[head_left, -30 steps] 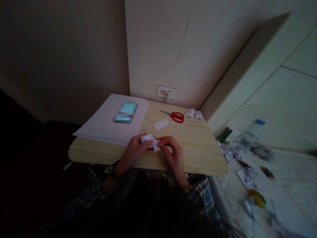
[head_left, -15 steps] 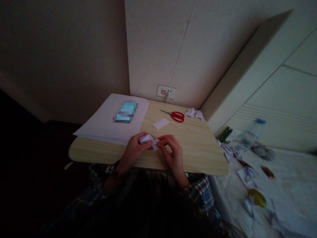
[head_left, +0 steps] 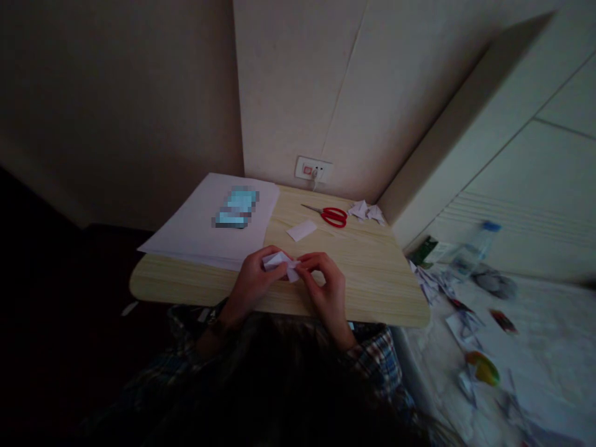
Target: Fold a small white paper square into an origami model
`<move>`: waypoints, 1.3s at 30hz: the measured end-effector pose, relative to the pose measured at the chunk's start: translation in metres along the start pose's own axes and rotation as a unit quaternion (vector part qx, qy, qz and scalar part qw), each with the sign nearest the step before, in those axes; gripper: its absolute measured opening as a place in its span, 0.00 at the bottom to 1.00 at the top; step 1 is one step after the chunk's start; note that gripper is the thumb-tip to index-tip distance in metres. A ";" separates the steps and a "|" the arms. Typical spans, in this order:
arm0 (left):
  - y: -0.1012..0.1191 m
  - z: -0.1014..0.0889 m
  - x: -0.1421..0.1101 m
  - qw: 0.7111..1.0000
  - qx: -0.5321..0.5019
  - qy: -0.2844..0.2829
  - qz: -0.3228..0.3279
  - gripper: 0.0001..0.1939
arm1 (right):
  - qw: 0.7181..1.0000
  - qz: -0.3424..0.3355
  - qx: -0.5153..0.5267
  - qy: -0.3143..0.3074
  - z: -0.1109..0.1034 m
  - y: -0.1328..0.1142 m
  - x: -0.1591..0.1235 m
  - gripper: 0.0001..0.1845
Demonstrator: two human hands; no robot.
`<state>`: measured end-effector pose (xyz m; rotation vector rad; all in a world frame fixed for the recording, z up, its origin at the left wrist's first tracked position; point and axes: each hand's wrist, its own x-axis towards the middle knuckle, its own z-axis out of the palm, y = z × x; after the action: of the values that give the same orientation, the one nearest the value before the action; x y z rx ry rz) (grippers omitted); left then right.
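A small folded piece of white paper [head_left: 279,262] is held just above the near part of a light wooden table [head_left: 372,279]. My left hand [head_left: 251,280] grips its left side with closed fingers. My right hand [head_left: 326,282] pinches its right end, fingers curled. Both hands touch the paper and nearly meet. Plaid sleeves cover my forearms below.
A stack of white sheets [head_left: 200,230] with a blurred object on it lies at the table's left. A small paper slip [head_left: 302,231], red scissors [head_left: 331,216] and folded paper bits [head_left: 365,212] lie farther back. A wall socket [head_left: 313,169] is behind. Scraps and a bottle [head_left: 475,248] litter the surface to the right.
The hands and the folded paper have stayed almost in place; the fingers shifted slightly on the paper. The view drifted a little.
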<state>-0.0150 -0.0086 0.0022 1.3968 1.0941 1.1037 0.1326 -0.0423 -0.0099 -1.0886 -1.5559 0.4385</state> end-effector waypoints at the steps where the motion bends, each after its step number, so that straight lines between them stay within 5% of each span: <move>1: 0.000 0.000 0.000 1.000 0.004 -0.002 0.005 0.08 | 1.000 0.006 0.001 0.003 0.000 0.000 0.000 0.05; 18: 0.002 -0.003 0.001 0.997 0.021 -0.064 0.028 0.08 | 0.992 0.117 0.028 0.036 -0.001 -0.002 -0.001 0.03; 39: -0.002 -0.002 0.000 0.997 0.014 -0.074 0.028 0.07 | 0.989 0.128 0.063 0.037 -0.001 -0.001 -0.001 0.04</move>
<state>-0.0173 -0.0079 0.0004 1.5147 0.9729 1.0098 0.1329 -0.0444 -0.0094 -1.1965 -1.3103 0.6536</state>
